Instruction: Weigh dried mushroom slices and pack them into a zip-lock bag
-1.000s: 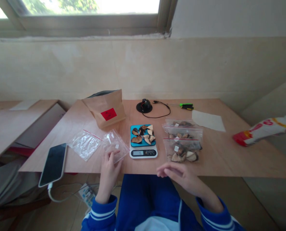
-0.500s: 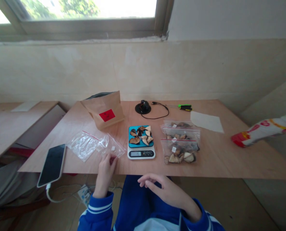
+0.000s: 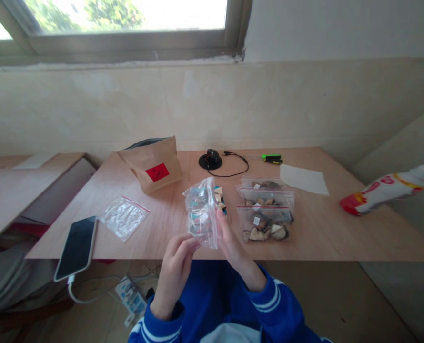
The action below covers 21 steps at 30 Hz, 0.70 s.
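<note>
I've just lifted the clear zip bag (image 3: 202, 214) off the surface (image 3: 326, 233), and it now hangs upright, held up in front of the kitchen scale (image 3: 222, 204). My left hand (image 3: 174, 271) is half-curled, its fingertips pinching the bag's lower edge, while my right hand (image 3: 233, 243) stands with its fingers extended, pressed against the bag's side. The bag hides the scale's display, and only a few dried mushroom slices (image 3: 218, 194) show past its edge. The bag's small white label (image 3: 204, 217) has no writing I can read. Nearby, the red label (image 3: 157, 172) on the kraft paper bag (image 3: 146, 178) is also too small to read.
</note>
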{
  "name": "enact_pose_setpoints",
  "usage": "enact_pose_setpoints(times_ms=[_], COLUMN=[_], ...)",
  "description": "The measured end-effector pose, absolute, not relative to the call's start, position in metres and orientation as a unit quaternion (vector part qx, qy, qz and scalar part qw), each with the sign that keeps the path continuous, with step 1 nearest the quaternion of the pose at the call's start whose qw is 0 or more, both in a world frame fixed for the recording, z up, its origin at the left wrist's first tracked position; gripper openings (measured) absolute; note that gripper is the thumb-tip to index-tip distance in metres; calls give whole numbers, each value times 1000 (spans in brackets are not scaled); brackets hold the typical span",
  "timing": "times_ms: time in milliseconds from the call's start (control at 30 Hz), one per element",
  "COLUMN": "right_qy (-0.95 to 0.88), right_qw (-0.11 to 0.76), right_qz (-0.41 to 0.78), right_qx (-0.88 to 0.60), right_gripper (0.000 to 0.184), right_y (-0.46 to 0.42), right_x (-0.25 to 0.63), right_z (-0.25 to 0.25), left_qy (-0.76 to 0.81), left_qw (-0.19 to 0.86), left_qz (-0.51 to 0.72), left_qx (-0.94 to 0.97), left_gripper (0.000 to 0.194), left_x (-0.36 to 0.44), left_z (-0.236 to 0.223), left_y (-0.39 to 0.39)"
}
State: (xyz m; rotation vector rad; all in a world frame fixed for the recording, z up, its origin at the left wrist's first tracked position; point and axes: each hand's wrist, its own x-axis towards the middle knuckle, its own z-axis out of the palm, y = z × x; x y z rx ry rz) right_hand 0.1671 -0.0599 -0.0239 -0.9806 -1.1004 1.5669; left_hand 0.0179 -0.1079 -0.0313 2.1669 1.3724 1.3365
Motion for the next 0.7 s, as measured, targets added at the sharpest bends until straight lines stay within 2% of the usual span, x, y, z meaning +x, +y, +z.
enact_pose_setpoints(times_ms=[100,200,300,433,600,700], right_qy=[-390,-455,-573,-725,-845,-863], right_qw=[484,488,475,443,329,305], right_qz=[688,638,538,319,116,100], right_qx=[-374,-386,-395,-419,-405,-391], right_gripper=[61,44,27,15,17,17], right_y=[-52,-48,-46,-47,-46,-41], right_x=[175,179,175,164,156,161], right_z=[-13,-5,1,11,24,25], left_qy=[464,463,450,470,559,574], left_qw=[144,173,234,313,243,257], left_qz=[438,454,481,571,598,590], left_qx=[756,741,715,596,519,505], left_gripper=[23,20,12,12,31,23], left_x=[21,22,18,11,19,23], left_z=[-33,-29,-20,-4,6,0], left_y=[-109,-102,-94,-87,-78,-75])
